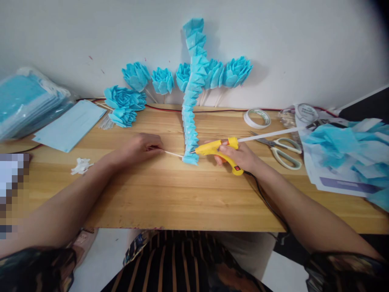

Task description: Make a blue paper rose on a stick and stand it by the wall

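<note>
My left hand (141, 150) is closed on a thin pale stick (173, 154), whose far end meets the bottom of a long blue pleated strip (190, 113). The strip runs up across the table and leans on the wall, with its folds overlapping. In my right hand (240, 156) is a yellow hot glue gun (215, 149), its metal nozzle at the strip's lower end. A long white glue stick (267, 134) sticks out of the gun's back. Whether the nozzle touches the strip I cannot tell.
Several blue fabric flowers (162, 80) on sticks lean against the wall (91, 40). Scissors (285, 152), a tape roll (257, 119) and a bag of blue scraps (343, 150) lie right. Blue sheets (71, 125) and white scraps (81, 166) lie left. The gun's black cord (267, 202) hangs over the table edge.
</note>
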### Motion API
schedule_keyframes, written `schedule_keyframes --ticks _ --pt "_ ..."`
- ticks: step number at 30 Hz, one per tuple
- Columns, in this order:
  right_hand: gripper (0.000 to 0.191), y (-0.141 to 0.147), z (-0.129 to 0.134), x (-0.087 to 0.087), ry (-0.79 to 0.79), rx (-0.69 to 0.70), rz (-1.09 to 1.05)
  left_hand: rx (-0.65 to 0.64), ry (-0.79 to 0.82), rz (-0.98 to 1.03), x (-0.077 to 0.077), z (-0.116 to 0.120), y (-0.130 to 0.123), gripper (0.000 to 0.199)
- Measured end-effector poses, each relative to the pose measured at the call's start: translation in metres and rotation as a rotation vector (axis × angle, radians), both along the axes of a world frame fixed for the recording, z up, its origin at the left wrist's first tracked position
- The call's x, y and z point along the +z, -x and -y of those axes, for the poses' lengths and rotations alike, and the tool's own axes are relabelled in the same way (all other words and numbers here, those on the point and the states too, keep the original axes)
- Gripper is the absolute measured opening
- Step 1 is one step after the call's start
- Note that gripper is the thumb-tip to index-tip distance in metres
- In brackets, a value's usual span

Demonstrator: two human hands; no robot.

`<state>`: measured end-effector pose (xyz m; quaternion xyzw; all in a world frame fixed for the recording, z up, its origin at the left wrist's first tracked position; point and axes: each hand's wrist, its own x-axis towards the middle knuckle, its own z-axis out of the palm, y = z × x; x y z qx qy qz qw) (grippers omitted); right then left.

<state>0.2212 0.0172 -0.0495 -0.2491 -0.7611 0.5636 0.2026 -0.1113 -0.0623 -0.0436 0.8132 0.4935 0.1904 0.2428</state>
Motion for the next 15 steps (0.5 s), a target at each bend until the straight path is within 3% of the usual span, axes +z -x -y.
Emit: schedule_keyframes --ticks 15 --pt "0.055 0.0023 0.0018 0.003 0.028 -0.031 0.039 -0.01 -0.056 0.012 -0.0046 0.0014 0.0003 0.021"
